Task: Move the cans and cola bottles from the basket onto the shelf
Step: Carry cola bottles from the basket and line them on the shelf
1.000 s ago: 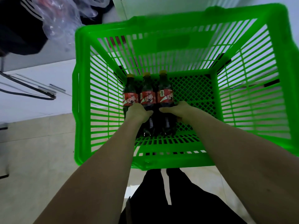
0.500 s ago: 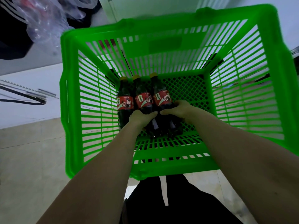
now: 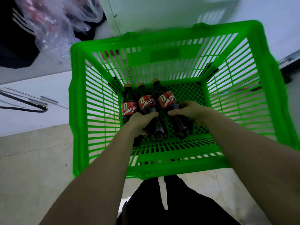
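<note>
A bright green slatted basket point(image 3: 78, 111) stands on the floor in front of me. Three dark cola bottles with red labels and yellow caps lie side by side in its left part: the left bottle point(image 3: 128, 106), the middle bottle point(image 3: 146, 103) and the right bottle point(image 3: 167, 99). My left hand point(image 3: 141, 119) wraps the lower bodies of the left and middle bottles. My right hand point(image 3: 191, 111) grips the right bottle's lower body. The bottles tilt with their caps towards the far wall. No cans show in the basket. No shelf is visible.
A clear plastic bag point(image 3: 53, 25) and dark clothing point(image 3: 14, 38) lie on a white surface at the upper left. A black cable point(image 3: 24, 103) runs across the white floor area at the left. My dark trousers point(image 3: 170, 205) are below the basket.
The bottles have tilted and shifted right with both hands on them, the right one parting slightly from the others. My view has dropped, so the basket sits lower in frame.
</note>
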